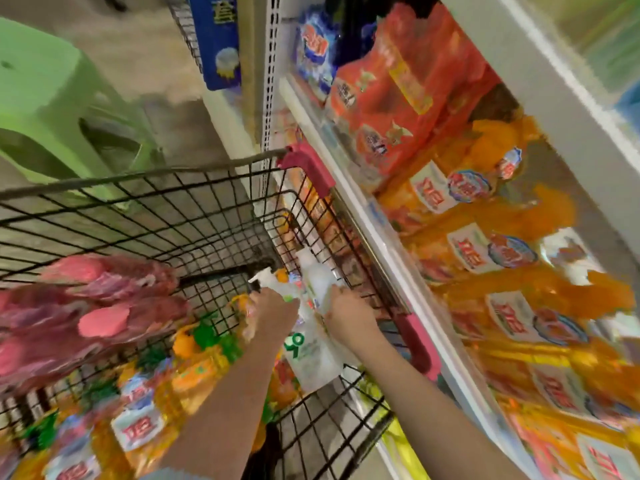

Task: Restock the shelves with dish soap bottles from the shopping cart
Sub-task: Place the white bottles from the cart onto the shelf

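Observation:
Both my hands reach into the black wire shopping cart (207,209). My left hand (273,308) grips a white pump bottle (277,289) near its neck. My right hand (349,311) grips a second white bottle (315,275) that stands against the cart's right wall. A third white bottle with a green logo (311,362) lies below my hands. Orange dish soap bottles (145,410) fill the cart's near left part. On the right, the shelf (391,244) holds rows of orange dish soap bottles (485,244). The frame is blurred.
Pink packages (86,306) lie in the cart's left side. A green plastic stool (52,109) stands beyond the cart on the floor. Red-orange detergent bags (408,91) sit on the shelf's far end, with a blue box (214,39) further back. The cart's pink corner guards (308,168) touch the shelf edge.

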The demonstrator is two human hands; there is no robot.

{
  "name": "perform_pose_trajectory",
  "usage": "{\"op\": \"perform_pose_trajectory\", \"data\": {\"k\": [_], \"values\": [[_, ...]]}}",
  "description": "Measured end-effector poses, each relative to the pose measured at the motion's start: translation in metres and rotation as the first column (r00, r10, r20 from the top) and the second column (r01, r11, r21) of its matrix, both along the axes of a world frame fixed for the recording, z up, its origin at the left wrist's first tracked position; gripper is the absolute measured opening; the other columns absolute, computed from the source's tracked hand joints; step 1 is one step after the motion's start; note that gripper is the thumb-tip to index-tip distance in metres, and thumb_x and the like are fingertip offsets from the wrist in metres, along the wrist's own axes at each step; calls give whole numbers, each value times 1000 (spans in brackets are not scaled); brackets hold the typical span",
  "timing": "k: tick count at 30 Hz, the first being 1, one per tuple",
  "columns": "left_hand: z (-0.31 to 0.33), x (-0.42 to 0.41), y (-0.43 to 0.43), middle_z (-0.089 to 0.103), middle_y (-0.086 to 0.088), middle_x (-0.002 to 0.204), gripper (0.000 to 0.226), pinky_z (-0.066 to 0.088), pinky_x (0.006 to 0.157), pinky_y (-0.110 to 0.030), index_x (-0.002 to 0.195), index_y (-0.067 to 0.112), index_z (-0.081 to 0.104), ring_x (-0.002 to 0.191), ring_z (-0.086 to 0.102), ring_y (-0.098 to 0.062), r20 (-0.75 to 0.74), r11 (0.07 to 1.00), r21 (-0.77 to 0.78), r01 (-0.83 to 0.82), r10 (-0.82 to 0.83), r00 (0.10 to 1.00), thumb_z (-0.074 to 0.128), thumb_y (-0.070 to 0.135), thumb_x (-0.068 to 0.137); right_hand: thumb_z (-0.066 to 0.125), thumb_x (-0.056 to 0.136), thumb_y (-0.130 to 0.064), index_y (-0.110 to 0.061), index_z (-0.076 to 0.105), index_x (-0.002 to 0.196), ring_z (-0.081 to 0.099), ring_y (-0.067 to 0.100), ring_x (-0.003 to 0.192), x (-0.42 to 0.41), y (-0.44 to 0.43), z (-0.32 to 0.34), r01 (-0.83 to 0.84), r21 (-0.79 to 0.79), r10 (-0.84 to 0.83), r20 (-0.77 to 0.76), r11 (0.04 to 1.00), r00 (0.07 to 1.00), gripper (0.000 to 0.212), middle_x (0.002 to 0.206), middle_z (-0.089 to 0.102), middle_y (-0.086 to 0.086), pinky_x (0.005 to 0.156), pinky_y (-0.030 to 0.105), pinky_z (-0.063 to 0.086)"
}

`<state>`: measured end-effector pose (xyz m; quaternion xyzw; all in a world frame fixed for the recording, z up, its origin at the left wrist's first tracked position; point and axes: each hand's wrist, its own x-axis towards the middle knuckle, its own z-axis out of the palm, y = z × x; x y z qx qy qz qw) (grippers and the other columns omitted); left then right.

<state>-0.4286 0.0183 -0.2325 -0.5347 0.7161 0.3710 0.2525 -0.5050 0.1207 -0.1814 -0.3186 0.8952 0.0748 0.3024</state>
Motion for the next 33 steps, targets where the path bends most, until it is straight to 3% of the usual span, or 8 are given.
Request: {"op": "perform_pose_trajectory", "data": {"k": [9, 13, 16, 19, 22, 25, 28, 33], "values": [[-27, -28, -10, 33, -21, 141, 114, 38, 100, -44, 144, -3, 18, 130, 37, -36, 125, 981, 71, -182, 172, 977, 51, 79, 72, 64, 88, -27, 1, 35, 136, 47, 28, 118, 9, -13, -46, 32, 110, -12, -180, 993, 984, 63, 128, 49, 18, 84, 31, 49], [-41, -24, -12, 49, -16, 125, 109, 51, 86, -39, 138, 1, 32, 113, 53, -31, 64, 956, 146, -254, 247, 967, 68, 71, 64, 95, 31, -38, 1, 70, 95, 65, 22, 68, 7, -16, -55, 59, 157, -33, -165, 986, 986, 80, 75, 67, 13, 44, 20, 47], [-43, -7, -19, 61, -5, 80, 56, 47, 53, -25, 99, 5, 61, 64, 56, -14, -112, 893, 286, -347, 391, 913, 81, 45, 65, 73, 79, -34, 13, 43, 130, 59, 29, 105, 5, -24, -46, 37, 243, -2, -142, 969, 990, 75, 116, 59, 24, 72, 28, 53], [-39, 15, -22, 51, 1, 73, 25, 40, 59, -23, 83, 12, 56, 66, 50, -13, -171, 849, 361, -386, 467, 867, 77, 24, 77, 52, 93, -23, 14, 27, 139, 53, 29, 115, 1, -23, -55, -33, 191, 95, -324, 981, 941, 64, 130, 50, 23, 79, 28, 51], [-38, 24, -23, 51, -7, 119, 82, 45, 90, -33, 132, 9, 44, 115, 47, -26, -92, 884, 299, -358, 400, 912, 77, 51, 70, 79, 62, -34, 3, 69, 106, 63, 18, 69, 8, -29, -52, -30, 331, 142, -321, 943, 937, 58, 84, 69, 10, 49, 20, 45], [-29, 13, -20, 12, -17, 155, 129, 22, 113, -53, 148, 4, 13, 142, 14, -35, 20, 932, 235, -275, 279, 960, 67, 78, 58, 82, 55, -44, 0, 73, 97, 59, 14, 60, 4, -29, -66, -20, 293, 116, -314, 956, 942, 61, 74, 67, 4, 44, 18, 39], [-29, -3, -16, 6, -20, 156, 131, 21, 110, -57, 149, 3, 5, 142, 12, -40, 52, 930, 245, -274, 269, 962, 66, 77, 60, 81, 54, -57, 0, 72, 97, 61, 15, 64, 5, -30, -64, -9, 290, 91, -268, 957, 959, 72, 79, 68, 6, 46, 18, 41], [-128, -7, -2, 55, -10, 127, 131, 48, 88, -54, 128, 25, 43, 106, 56, -34, 36, 935, 175, -309, 308, 951, 46, 102, 22, 56, 88, -50, 5, 48, 122, 59, 19, 95, 3, -29, -62, -61, 268, 142, -291, 961, 946, 65, 108, 60, 12, 68, 22, 48]]}}
